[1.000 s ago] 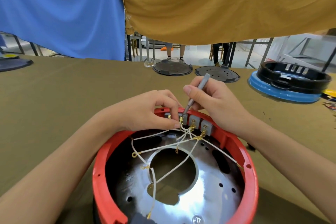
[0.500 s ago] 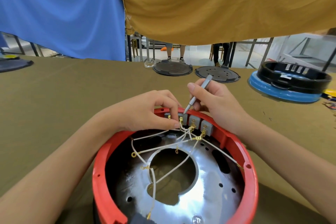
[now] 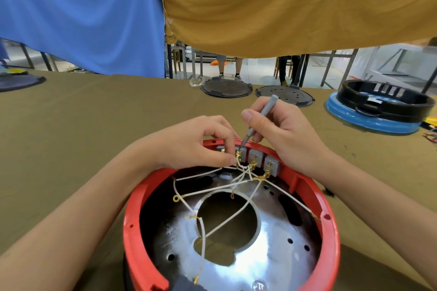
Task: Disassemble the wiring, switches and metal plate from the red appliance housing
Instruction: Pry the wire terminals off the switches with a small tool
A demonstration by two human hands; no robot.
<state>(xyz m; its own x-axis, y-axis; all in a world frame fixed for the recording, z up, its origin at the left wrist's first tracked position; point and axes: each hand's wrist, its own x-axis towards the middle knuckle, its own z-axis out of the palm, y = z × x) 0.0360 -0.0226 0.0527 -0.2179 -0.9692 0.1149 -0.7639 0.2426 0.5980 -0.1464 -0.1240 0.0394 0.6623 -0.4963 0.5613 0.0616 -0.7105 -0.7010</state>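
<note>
The round red housing (image 3: pixel 132 215) lies open side up on the table in front of me. Inside it sits a shiny metal plate (image 3: pixel 267 255) with a large centre hole. White wires (image 3: pixel 227 222) with brass terminals cross the plate and run to grey switches (image 3: pixel 254 157) on the far rim. My left hand (image 3: pixel 189 144) pinches a brass terminal at the second switch. My right hand (image 3: pixel 281 132) grips a slim grey screwdriver (image 3: pixel 262 117), its tip set on that same switch.
An olive cloth covers the table (image 3: pixel 82 130). Two dark round lids (image 3: pixel 225 88) (image 3: pixel 285 95) lie at the far edge. A black housing on a blue base (image 3: pixel 378 111) stands at the right. Blue and mustard curtains hang behind, with people's legs visible beneath.
My right hand has shifted slightly, tilting the screwdriver while its tip stays at the switch. My left hand keeps pinching the terminal.
</note>
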